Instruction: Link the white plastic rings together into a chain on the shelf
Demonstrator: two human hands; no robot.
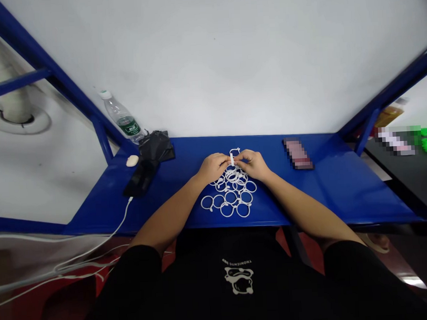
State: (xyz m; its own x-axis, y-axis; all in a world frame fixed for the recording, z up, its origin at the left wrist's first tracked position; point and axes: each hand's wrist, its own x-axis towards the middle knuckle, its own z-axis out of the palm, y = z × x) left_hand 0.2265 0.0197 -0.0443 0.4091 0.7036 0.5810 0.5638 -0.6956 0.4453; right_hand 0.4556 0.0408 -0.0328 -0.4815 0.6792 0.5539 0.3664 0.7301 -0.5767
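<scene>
Over the far part of a pile of white rings [231,197], my left hand [213,167] and my right hand [255,165] face each other. The fingers of both are closed in a pinch on a white plastic ring [231,160], seen nearly edge-on between the fingertips. Just behind it shows a thin white loop [235,150]; I cannot tell whether it is joined to the held ring. Several more rings, each with a small tab, lie flat and overlapping below my hands. My fingers hide part of the held piece.
The pile lies on a blue shelf table [187,211] against a white wall. To the left are a plastic bottle [124,118], a black bag [156,146], a black device [141,178] with a white cable, and a pale round object [132,160]. A phone [298,153] lies right.
</scene>
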